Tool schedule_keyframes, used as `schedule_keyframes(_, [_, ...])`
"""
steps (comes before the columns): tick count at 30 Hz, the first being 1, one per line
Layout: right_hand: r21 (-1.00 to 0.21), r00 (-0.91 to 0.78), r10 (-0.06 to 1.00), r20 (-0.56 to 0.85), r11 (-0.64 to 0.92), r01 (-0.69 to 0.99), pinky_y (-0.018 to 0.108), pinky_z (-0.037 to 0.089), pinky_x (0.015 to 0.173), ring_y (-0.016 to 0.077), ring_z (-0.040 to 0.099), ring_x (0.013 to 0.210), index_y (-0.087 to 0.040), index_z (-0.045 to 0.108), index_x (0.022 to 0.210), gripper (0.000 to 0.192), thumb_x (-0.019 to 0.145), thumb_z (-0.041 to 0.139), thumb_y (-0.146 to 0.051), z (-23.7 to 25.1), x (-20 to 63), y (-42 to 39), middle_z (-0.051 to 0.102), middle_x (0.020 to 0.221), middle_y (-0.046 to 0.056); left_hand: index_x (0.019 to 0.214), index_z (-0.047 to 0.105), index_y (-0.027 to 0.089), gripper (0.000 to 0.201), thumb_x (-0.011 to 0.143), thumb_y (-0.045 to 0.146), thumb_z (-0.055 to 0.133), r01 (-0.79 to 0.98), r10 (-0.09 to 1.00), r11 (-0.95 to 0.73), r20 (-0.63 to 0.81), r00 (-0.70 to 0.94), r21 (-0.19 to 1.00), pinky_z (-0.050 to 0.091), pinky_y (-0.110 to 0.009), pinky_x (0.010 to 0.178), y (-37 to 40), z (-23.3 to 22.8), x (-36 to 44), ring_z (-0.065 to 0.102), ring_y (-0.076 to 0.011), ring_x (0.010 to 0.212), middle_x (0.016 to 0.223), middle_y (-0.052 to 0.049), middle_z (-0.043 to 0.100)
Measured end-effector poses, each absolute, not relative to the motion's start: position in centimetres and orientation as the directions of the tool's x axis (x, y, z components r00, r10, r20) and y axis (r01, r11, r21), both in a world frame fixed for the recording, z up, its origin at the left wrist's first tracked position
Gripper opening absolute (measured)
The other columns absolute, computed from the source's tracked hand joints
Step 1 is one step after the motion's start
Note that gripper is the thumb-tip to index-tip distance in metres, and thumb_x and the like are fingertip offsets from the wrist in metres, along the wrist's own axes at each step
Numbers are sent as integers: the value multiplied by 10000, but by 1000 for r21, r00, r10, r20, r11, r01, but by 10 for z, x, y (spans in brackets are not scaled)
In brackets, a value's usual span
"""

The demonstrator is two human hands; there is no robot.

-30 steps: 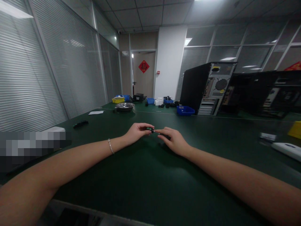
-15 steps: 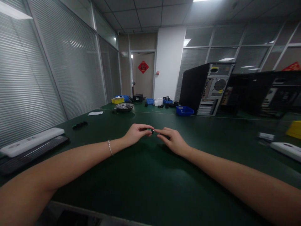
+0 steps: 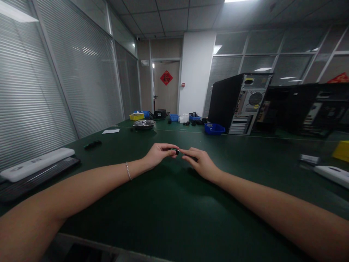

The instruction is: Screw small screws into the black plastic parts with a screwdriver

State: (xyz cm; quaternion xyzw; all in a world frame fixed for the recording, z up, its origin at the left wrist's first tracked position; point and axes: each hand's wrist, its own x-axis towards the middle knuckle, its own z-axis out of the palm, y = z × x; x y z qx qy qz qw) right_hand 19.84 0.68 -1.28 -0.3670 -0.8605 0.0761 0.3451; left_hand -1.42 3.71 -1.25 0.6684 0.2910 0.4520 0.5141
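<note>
Not much has moved in the last second, honestly: both hands sit in the same spot out on the green bench (image 3: 174, 218), meeting fingertip to fingertip. The only real change is that the little green glint that showed between the fingers a moment ago is now mostly covered, so the small dark part (image 3: 177, 151) looks more tucked in, like the pinch has tightened up on it a bit. To me that reads as fiddly fine work on the piece going on in place, not a pick-up or a put-down. The left hand (image 3: 159, 154) is curled with thumb and forefinger pinched on the part's left end, and the right hand (image 3: 201, 163) pinches the other end with the rest of its fingers folded under. The part itself hovers just above the bench between the two hands, well in front of the computer tower (image 3: 240, 103) and nearer than the metal bowl (image 3: 144, 124) off to the tower's left. What the part actually is, no clue: it's tiny, dark and half buried under fingertips. Can't tell if it's one piece or two either. The white thing beyond the right hand is cut off by the frame edge.
</note>
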Motion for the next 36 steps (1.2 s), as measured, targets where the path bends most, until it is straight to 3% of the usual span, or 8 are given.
schedule_keyframes(9, [-344, -505, 699, 506, 701, 625, 271, 418, 706, 160, 558, 761, -255, 582, 1196, 326, 882, 504, -294, -16, 198, 9, 599, 845, 37, 976, 678, 97, 297, 699, 201, 699, -24, 838, -338, 312, 447, 941, 518, -308, 767, 42, -15, -16, 647, -142, 729, 856, -82, 703])
schedule_keyframes(24, [-439, -525, 691, 498, 722, 535, 271, 417, 700, 153, 554, 755, -235, 584, 1189, 319, 892, 489, -298, -10, 199, 6, 614, 845, 36, 987, 657, 114, 256, 767, 241, 630, -17, 783, -409, 360, 507, 913, 477, -291, 743, 42, -12, -20, 585, -142, 768, 924, -76, 643])
schedule_keyframes(28, [-451, -461, 706, 537, 702, 551, 271, 411, 670, 151, 542, 723, -238, 593, 1174, 311, 897, 473, -314, -11, 202, 7, 609, 820, 31, 979, 636, 121, 219, 814, 242, 557, 47, 773, -350, 260, 579, 936, 434, -247, 679, 44, -11, -23, 532, -128, 746, 886, -60, 593])
schedule_keyframes(31, [-462, -436, 710, 553, 697, 549, 262, 400, 639, 146, 531, 701, -236, 593, 1175, 312, 901, 467, -315, -10, 203, 6, 605, 812, 30, 962, 643, 131, 229, 855, 261, 488, 184, 670, -409, 157, 726, 894, 408, -246, 679, 39, -4, -26, 507, -130, 742, 872, -49, 566])
schedule_keyframes(36, [-467, -461, 704, 541, 707, 531, 265, 403, 645, 145, 538, 710, -242, 591, 1179, 312, 897, 474, -310, -11, 203, 7, 614, 842, 33, 1064, 635, 181, 307, 907, 313, 406, 260, 453, -679, 113, 884, 686, 390, -267, 807, 24, 8, -23, 507, -158, 863, 955, -49, 543])
